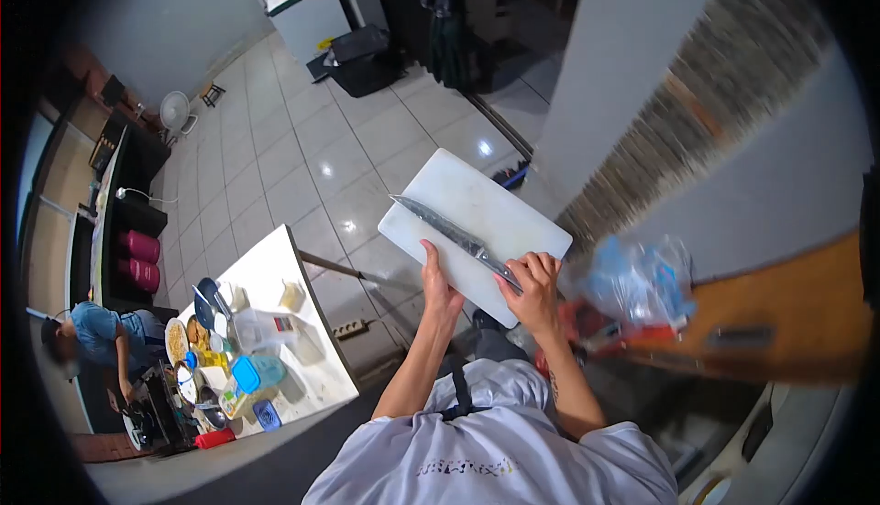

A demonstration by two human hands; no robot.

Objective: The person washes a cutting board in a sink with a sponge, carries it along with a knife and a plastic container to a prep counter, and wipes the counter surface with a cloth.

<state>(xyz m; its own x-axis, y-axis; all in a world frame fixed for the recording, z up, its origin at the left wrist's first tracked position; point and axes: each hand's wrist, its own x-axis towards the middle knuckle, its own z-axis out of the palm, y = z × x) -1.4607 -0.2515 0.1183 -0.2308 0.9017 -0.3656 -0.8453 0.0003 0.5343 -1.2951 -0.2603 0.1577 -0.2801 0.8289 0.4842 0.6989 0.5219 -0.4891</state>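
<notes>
- Left hand (442, 292) grips the near edge of a white cutting board (500, 212)
- Right hand (533, 287) is wrapped round the handle of a knife (445, 225), blade over the board
- Surface (275, 262): plate (170, 323) holds yellowish food; blue-lidded container (247, 374), contents unclear

Holds both bare forearms (417, 361) out ahead of the white shirt (477, 455), with left hand (442, 290) nearly level with right hand (532, 287); points left thumb away from the shirt, hiding its fingers; curls right fingers into a firm grip
</notes>
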